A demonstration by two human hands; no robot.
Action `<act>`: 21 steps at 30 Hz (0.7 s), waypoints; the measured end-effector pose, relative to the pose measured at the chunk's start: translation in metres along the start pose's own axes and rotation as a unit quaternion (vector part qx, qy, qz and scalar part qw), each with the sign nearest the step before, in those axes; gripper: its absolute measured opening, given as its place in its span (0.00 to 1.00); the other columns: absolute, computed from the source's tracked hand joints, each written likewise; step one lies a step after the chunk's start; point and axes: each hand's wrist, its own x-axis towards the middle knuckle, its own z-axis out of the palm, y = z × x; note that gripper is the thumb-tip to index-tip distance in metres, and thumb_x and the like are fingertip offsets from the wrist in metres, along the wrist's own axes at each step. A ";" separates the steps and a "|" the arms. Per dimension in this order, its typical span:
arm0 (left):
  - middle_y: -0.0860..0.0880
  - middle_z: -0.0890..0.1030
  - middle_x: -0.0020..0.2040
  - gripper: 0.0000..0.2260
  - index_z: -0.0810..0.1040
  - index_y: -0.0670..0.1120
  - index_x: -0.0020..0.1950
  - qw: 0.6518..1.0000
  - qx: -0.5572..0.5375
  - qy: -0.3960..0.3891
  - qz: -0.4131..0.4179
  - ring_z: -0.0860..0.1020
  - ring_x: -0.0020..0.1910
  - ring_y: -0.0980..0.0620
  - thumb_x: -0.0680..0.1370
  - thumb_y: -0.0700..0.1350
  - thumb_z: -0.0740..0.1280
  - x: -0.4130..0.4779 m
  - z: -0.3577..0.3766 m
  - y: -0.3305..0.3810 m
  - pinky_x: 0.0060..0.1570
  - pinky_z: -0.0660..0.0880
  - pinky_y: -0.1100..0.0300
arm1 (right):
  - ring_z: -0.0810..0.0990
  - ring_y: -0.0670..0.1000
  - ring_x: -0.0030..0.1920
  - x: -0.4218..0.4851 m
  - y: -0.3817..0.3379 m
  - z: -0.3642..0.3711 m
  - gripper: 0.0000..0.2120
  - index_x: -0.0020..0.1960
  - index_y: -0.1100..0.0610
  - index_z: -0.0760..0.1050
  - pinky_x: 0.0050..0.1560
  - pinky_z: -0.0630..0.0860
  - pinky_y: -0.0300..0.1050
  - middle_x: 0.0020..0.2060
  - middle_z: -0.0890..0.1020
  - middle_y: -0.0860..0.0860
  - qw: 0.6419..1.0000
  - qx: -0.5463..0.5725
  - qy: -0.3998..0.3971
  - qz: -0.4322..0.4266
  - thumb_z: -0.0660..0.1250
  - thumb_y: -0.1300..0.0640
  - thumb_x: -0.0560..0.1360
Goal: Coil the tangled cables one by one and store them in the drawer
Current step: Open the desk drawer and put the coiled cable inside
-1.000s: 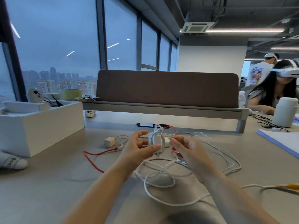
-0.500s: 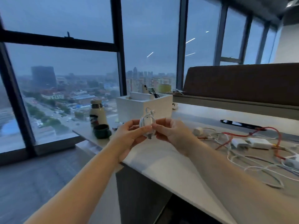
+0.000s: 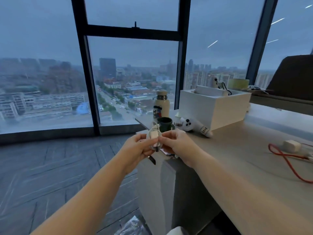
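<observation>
A white charger with its cable coiled around it [image 3: 154, 136] is held up in the air beyond the desk's left end. My left hand [image 3: 136, 148] pinches it from the left and my right hand [image 3: 176, 143] pinches it from the right. A red cable [image 3: 286, 160] and a small white plug [image 3: 291, 146] lie on the desk [image 3: 240, 160] at the right edge of view. A cabinet face [image 3: 152, 180] stands under the desk end; no open drawer shows.
On the desk's far corner stand a white box [image 3: 215, 109], a cream bottle [image 3: 161, 106], a dark green cup [image 3: 164, 123] and a white controller [image 3: 193, 125]. Tall windows fill the background, with dark floor at the left.
The view has swung left from the cable pile to the desk's end. Both hands carried the coiled white charger along, still pinching it between them.
</observation>
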 end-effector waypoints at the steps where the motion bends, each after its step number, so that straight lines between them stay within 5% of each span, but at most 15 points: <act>1: 0.40 0.83 0.53 0.17 0.75 0.41 0.60 1.000 0.002 0.005 0.001 0.82 0.51 0.45 0.73 0.41 0.72 0.002 -0.005 -0.002 0.59 0.77 0.50 | 0.79 0.48 0.44 0.004 0.000 0.002 0.14 0.58 0.58 0.75 0.44 0.78 0.38 0.48 0.82 0.54 1.000 0.004 -0.010 0.004 0.70 0.54 0.75; 5: 0.45 0.82 0.55 0.26 0.75 0.45 0.60 0.999 0.020 0.025 0.012 0.81 0.54 0.49 0.64 0.49 0.76 0.008 -0.013 -0.005 0.55 0.78 0.55 | 0.81 0.51 0.44 0.012 0.000 0.003 0.14 0.59 0.62 0.74 0.41 0.79 0.37 0.49 0.82 0.58 0.993 0.105 -0.042 0.035 0.68 0.59 0.75; 11: 0.43 0.81 0.55 0.27 0.75 0.43 0.59 0.999 0.000 0.033 0.016 0.82 0.54 0.47 0.63 0.49 0.76 0.018 -0.018 -0.007 0.54 0.78 0.55 | 0.82 0.48 0.37 0.023 0.002 0.004 0.13 0.58 0.67 0.75 0.34 0.77 0.33 0.44 0.82 0.59 0.985 0.168 -0.033 0.023 0.68 0.64 0.75; 16: 0.43 0.81 0.54 0.19 0.75 0.42 0.59 0.996 -0.050 0.071 -0.037 0.81 0.52 0.46 0.73 0.51 0.70 0.037 -0.037 -0.035 0.49 0.79 0.55 | 0.82 0.51 0.41 0.038 0.010 0.008 0.13 0.58 0.67 0.75 0.33 0.76 0.33 0.50 0.81 0.62 0.984 0.177 0.003 0.031 0.68 0.64 0.75; 21: 0.43 0.80 0.50 0.10 0.74 0.39 0.57 0.976 -0.040 0.155 -0.150 0.79 0.46 0.48 0.78 0.42 0.67 0.077 -0.047 -0.091 0.42 0.79 0.56 | 0.84 0.51 0.44 0.054 0.021 0.009 0.11 0.55 0.62 0.76 0.40 0.80 0.38 0.49 0.83 0.58 0.985 0.166 -0.005 0.054 0.70 0.62 0.74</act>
